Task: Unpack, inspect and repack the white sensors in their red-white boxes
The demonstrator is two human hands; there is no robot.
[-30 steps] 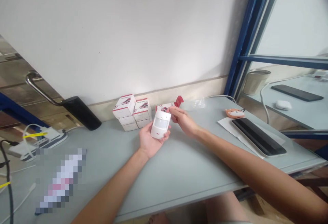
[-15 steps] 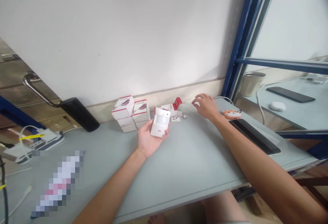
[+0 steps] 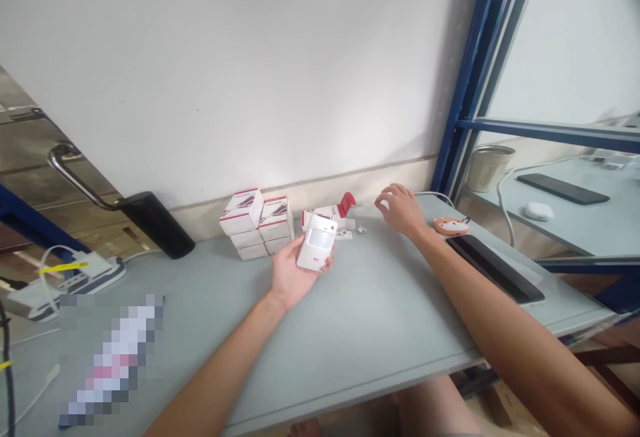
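Note:
My left hand [image 3: 287,278] is closed around a white motion sensor [image 3: 318,242] with a pale curved window, and a thin antenna-like piece shows at its top. The sensor is held tilted above the table, its front facing me. Over the back of the table, my right hand [image 3: 400,209] has bent fingers, with the thumb apart from them; nothing shows between them. Behind the sensor lies an open white-and-red box [image 3: 325,212], its red flap [image 3: 346,204] raised. A small white bracket [image 3: 344,234] and a tiny white part [image 3: 361,229] rest beside it.
Several white-and-red boxes [image 3: 243,211] are stacked against the wall. A black cylinder [image 3: 157,225] and a power strip [image 3: 75,283] are at the left. An orange-and-white fox-shaped item [image 3: 451,225] and a long black object [image 3: 493,269] lie right, near the blue-framed mirror [image 3: 540,131].
The sensor has turned slightly clockwise in my left hand and shifted a little right, covering more of the small bracket. My right hand stays almost still. The view has shifted slightly.

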